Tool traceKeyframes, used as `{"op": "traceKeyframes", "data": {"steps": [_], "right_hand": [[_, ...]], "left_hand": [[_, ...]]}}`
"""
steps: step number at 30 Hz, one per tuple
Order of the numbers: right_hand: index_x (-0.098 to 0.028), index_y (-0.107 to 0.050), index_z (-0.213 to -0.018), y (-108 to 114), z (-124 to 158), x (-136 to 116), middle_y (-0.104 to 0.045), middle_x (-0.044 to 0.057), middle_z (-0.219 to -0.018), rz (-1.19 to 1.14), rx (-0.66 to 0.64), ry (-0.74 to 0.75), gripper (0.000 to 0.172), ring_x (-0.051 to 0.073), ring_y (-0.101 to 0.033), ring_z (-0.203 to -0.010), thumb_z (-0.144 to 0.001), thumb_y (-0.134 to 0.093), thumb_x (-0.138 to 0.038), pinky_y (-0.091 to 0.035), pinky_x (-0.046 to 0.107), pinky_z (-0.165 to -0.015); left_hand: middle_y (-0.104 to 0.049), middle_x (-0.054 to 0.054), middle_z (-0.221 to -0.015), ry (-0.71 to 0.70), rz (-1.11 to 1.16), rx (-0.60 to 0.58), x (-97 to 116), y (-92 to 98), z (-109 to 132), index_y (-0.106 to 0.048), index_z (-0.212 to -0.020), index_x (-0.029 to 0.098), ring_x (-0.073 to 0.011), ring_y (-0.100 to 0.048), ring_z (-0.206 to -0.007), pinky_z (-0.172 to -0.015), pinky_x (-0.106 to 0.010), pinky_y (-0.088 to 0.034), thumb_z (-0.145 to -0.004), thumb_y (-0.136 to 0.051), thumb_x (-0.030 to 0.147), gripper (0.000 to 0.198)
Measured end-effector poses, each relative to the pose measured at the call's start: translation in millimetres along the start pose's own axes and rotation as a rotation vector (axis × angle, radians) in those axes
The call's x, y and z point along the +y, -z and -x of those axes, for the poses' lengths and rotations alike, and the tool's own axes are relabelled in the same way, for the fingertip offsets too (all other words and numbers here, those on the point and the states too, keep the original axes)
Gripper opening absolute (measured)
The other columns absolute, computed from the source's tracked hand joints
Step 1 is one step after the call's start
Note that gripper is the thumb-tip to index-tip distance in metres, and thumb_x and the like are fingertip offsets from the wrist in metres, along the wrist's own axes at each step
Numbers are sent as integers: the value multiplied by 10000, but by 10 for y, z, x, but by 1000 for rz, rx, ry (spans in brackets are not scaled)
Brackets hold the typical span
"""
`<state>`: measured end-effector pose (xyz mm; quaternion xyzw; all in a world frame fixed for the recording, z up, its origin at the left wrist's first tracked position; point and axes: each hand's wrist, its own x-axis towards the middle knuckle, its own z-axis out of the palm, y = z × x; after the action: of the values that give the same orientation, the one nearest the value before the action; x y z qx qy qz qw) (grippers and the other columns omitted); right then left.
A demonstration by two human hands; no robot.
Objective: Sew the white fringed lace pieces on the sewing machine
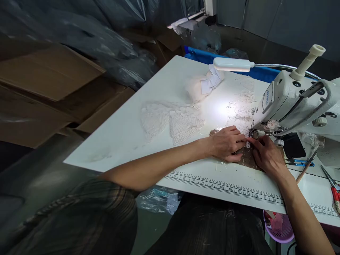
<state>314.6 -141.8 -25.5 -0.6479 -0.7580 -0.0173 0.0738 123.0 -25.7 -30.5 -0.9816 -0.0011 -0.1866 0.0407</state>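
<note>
A strip of white lace [240, 118] runs over the table up to the needle area of a white sewing machine [281, 95]. My left hand [230, 144] lies left of the presser foot, its fingers bent and pinched at the lace edge. From the right, my right hand [268, 154] meets it just below the needle, thumb and index finger pressed together on the same edge. The fingertips of both hands almost touch. Further left, two gathered lace pieces [184, 124] lie flat.
A lamp [233, 64] lights the white table [127, 131]. Behind lies a bundle with white tags [211, 83]. Right of my hands are a black phone [294, 146], blue snips [300, 162] and red-handled scissors [335, 196]. Cardboard boxes [47, 71] stand left.
</note>
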Motion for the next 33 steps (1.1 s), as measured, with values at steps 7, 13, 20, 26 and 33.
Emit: {"op": "traceKeyframes", "data": {"steps": [7, 13, 20, 26, 33], "right_hand": [[-233, -615, -1314, -1, 32, 13, -600, 130, -1041, -61, 51, 57, 435, 232, -580, -876, -929, -412, -234, -520, 337, -722], [-240, -605, -1326, -23, 10, 2, -613, 133, -1038, -10, 20, 5, 434, 212, -590, -805, -935, -418, -243, -518, 324, -671], [-226, -635, -1288, -36, 43, 7, -613, 130, -1044, -97, 66, 31, 415, 219, -607, -841, -929, -427, -240, -550, 360, -730], [-174, -637, -1288, -57, 32, -4, -618, 165, -1014, -129, 79, 11, 424, 253, -612, -856, -942, -406, -252, -559, 409, -747], [-206, -638, -1257, 38, 90, 80, -648, 140, -1091, -337, 113, -34, 396, 243, -654, -900, -943, -417, -300, -573, 401, -769]], "left_hand": [[-689, -107, -1036, 16, -39, -32, 14, 3, -3, -706, -982, 131, -207, -605, -783, -778, -365, -441, -909, -484, 392, 350], [-674, -119, -1045, 38, -5, -17, 4, -2, -1, -693, -1004, 102, -220, -602, -802, -786, -371, -433, -896, -522, 413, 371], [-650, -144, -1148, 68, 8, -65, -13, -16, -13, -676, -1063, 104, -232, -604, -859, -825, -386, -439, -913, -498, 447, 414], [-633, -156, -1198, 87, 43, -37, -43, -5, -28, -666, -1088, 106, -246, -601, -897, -831, -394, -450, -903, -517, 442, 411], [-613, -156, -1232, 134, 82, -100, -81, 19, -59, -623, -1183, 96, -261, -594, -932, -845, -409, -426, -893, -502, 490, 504]]}}
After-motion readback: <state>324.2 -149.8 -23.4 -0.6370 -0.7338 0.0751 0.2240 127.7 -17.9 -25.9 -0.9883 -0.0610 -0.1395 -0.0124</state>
